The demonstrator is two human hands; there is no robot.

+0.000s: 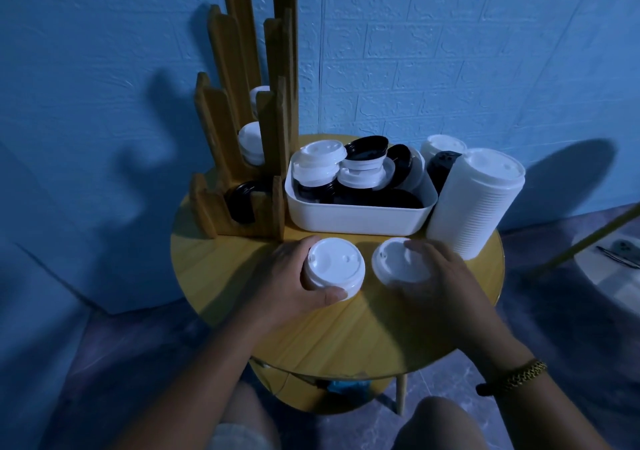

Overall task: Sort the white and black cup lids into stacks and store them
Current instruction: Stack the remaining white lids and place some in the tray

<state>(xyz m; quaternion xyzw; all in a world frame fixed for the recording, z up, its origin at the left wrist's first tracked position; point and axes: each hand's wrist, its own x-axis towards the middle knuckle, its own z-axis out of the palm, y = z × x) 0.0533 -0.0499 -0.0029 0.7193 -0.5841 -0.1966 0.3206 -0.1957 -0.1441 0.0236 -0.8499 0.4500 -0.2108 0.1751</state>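
Note:
My left hand (287, 283) grips a short stack of white lids (334, 264) just above the round yellow table (346, 339). My right hand (436, 276) holds another white lid (394, 262), tilted, beside that stack. Behind them a white bin (356, 219) holds several mixed white and black lids. A wooden rack (249, 110) at the left back has white lids (251, 141) in its upper slots and black lids (242, 200) in the lowest slot.
A tall stack of white lids (478, 200) stands right of the bin, with a black stack (443, 169) and another white stack (441, 145) behind it. A blue wall is close behind the table. A lower shelf sits under the tabletop.

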